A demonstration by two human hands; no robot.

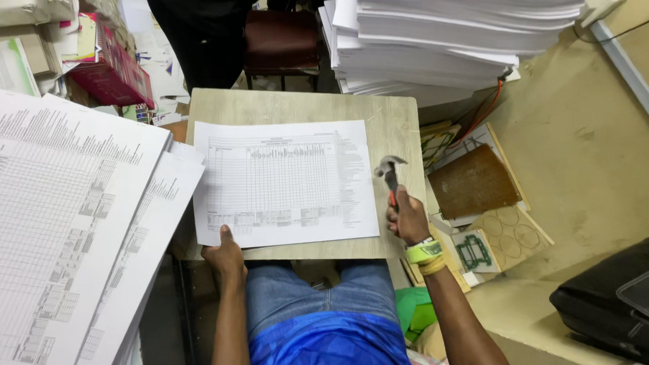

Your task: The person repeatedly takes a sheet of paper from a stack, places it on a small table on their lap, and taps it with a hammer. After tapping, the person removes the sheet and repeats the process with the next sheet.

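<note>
While my right hand (408,220) grips the hammer (389,172) and my left hand (225,252) pins the sheets (285,182) flat-fingered, risk: a stray swing dents the desk (395,127) or tears paper.

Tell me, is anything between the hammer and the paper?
Nothing visible. The right hand holds the hammer over the bare board, just right of the paper. The left hand presses the paper's near edge, away from the hammer.

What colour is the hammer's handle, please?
Red, on the hammer in the right hand; head view.
</note>
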